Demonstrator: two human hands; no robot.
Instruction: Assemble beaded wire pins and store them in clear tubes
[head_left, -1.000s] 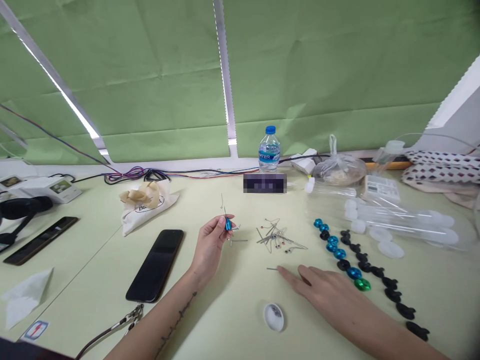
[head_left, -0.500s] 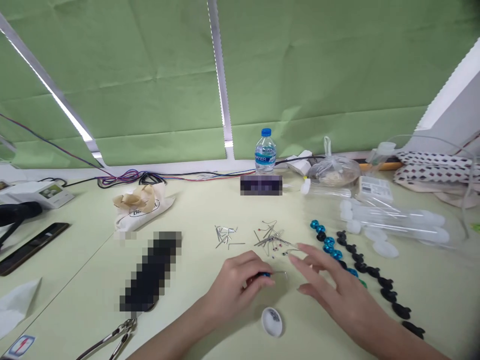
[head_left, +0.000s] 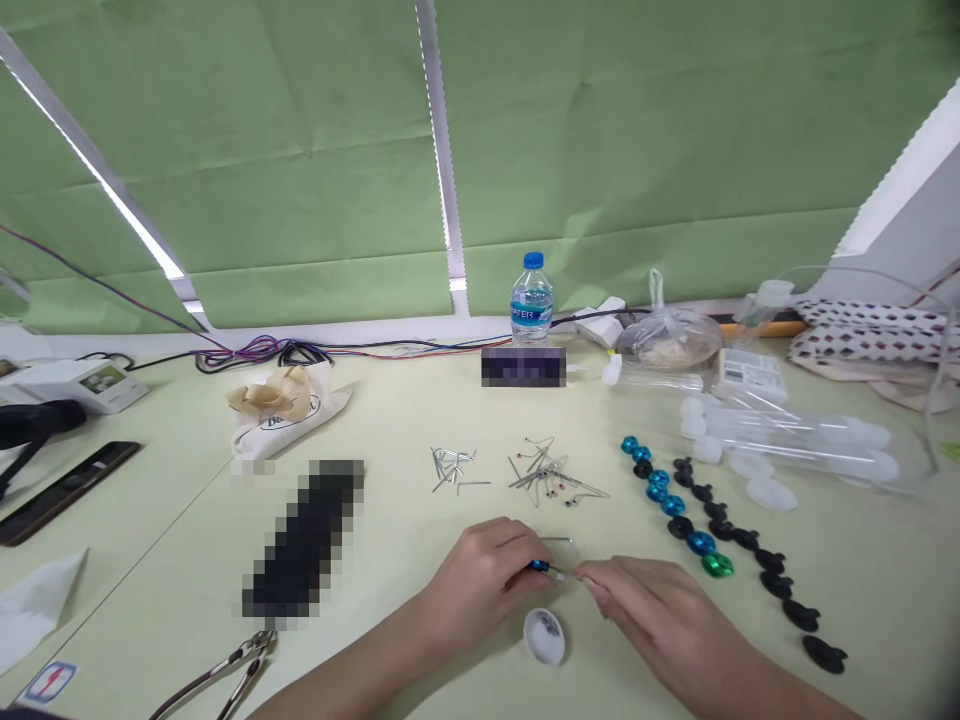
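My left hand is closed around a small shiny blue part. A thin bent metal rod sticks out from these fingers to the right, its end turned down. My right hand is closed in a pinch on a thin metal pin, which reaches to the blue part; its tip inside my fingers is hidden. Just below the hands stands a small white dish with tiny dark pieces in it. Beyond them lie a pile of thin wire pins with small coloured ends and a pile of short metal rods.
To the right run a row of blue, black and green shiny parts and a row of black parts. Clear tubes lie behind. A water bottle, a cloth bag and a phone are farther off.
My right hand has come down and left from beside the wire pile, and its spread fingers have closed on a thin pin at the blue part. My left hand has shifted slightly downward.
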